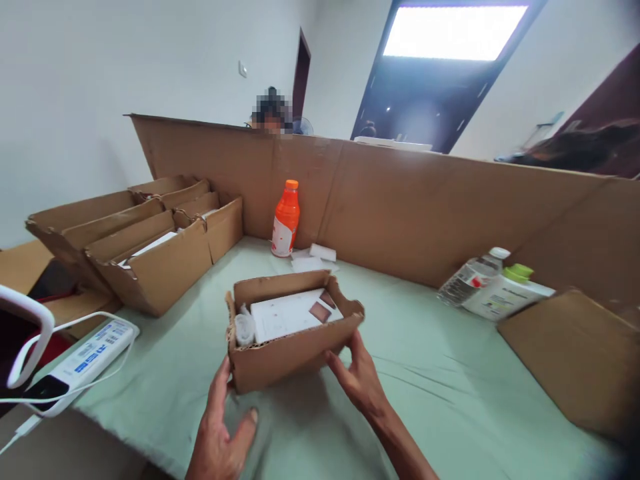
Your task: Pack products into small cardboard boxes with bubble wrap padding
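Steadying the small open brown cardboard box [295, 337] mid-table [440, 373] on pale green cloth: your right hand [357, 377] touches its front right corner, fingers spread, not gripping. Your left hand [220, 430] is open by its left corner. Press both sides evenly so the white card [290, 313] inside stays flat.

light: bright, even daylight | glare: blown-out window [454, 31] above the cardboard wall [400, 200] | edges: stretched, slightly blurred

Bottle [286, 220] behind small box [293, 347]
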`<state>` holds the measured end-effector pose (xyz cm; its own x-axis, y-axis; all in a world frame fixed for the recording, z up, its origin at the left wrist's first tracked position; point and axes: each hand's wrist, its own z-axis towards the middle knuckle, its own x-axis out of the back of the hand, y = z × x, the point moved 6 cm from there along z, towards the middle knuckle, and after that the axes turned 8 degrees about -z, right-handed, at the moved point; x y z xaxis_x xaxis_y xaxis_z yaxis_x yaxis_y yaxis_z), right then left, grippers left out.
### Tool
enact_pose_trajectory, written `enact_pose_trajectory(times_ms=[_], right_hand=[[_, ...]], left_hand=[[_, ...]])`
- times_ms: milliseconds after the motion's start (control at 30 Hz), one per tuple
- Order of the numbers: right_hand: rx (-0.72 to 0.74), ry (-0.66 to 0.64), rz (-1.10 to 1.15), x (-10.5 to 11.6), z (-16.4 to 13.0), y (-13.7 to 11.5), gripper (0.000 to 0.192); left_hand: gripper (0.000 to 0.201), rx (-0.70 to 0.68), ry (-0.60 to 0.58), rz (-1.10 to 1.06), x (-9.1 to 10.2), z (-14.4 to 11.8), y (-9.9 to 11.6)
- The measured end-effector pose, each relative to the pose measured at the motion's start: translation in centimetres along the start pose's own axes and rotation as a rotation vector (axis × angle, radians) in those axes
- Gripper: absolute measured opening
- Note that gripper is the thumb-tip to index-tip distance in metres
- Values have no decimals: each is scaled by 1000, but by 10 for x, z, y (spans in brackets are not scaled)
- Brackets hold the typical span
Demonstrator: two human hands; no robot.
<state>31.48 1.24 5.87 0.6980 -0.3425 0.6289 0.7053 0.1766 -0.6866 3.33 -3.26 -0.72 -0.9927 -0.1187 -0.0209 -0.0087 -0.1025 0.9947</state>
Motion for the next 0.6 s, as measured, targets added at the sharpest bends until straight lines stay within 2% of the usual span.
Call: enact_pose_trajectory(times_ms=[67, 167, 233, 333, 467, 600], right_hand=[[34, -48, 0, -32, 37, -6, 62], [44, -87, -65, -84, 82, -16, 60], [74, -142, -84, -120, 98, -24, 60], [146, -239, -86, -161, 104, -35, 68], [215, -330, -128, -189, 109, -39, 81], [226, -386, -190, -205, 134, -37, 84]], left_hand=[[71, -49, -8, -14, 7, 0, -3], [73, -127, -74, -20, 0, 17, 2], [72, -123, -60, -19, -7, 38, 5], [71, -97, -13, -59, -19, 72, 7], [71, -100, 11, -103, -29, 118, 8], [72, -117, 43, -73, -36, 169, 6]])
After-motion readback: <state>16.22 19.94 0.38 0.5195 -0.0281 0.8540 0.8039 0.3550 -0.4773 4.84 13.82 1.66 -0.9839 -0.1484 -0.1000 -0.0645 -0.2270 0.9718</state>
